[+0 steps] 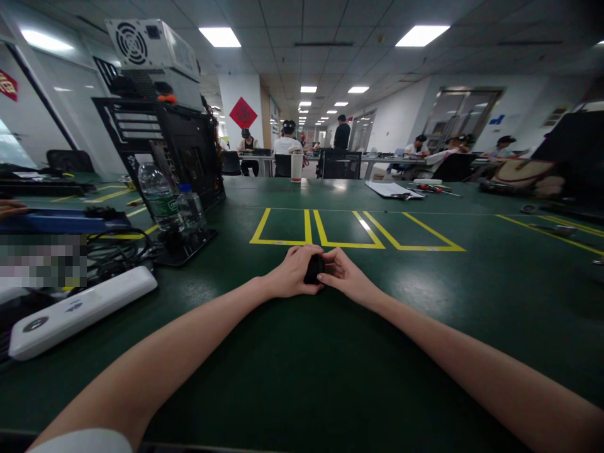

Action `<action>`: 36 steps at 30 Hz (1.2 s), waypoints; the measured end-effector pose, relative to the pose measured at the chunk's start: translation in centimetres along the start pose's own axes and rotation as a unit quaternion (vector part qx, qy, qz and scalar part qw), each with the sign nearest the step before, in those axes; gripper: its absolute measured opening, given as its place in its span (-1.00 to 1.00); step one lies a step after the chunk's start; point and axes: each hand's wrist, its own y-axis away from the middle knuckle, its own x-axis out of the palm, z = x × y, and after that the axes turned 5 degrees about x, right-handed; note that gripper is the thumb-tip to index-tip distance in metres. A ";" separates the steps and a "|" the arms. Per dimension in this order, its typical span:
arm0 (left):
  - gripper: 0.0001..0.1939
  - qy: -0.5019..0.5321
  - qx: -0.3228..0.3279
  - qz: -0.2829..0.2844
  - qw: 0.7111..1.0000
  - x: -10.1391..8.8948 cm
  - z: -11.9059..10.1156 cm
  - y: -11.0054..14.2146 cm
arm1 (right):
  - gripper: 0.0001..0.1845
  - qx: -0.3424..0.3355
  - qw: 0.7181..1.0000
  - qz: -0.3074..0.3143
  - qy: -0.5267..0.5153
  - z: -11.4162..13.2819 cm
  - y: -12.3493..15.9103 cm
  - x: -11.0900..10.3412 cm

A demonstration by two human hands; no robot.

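Between my two hands is a small black rounded object (313, 272), mostly covered by my fingers, so its kind is hard to make out. My left hand (295, 270) wraps round its left side and top. On the right side, the fingers and thumb of my right hand (343, 274) press against it. Both hands rest low over the green tabletop (321, 371), just in front of the yellow tape outlines (349, 244).
At left stand a white power strip (85, 313), tangled black cables (120, 251), a large plastic bottle (160, 195), a small blue-capped bottle (189, 211) and an open computer case (182, 138). A cup (296, 167) and a clipboard (394, 190) lie farther back. Several people sit beyond.
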 end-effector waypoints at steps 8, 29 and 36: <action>-0.32 0.006 0.001 -0.006 1.000 -0.1 -0.2 -0.1 | -0.81 -0.009 1.000 -0.019 -0.007 -0.7 -0.5 0.0; -0.35 0.006 -0.010 -0.003 1.000 0.0 -0.1 -0.2 | -0.73 -0.002 1.000 -0.030 -0.001 -0.4 -0.3 0.0; -0.35 0.005 -0.005 -0.003 1.000 0.0 0.0 0.0 | -0.68 0.007 1.000 -0.005 0.016 -0.2 0.0 -0.1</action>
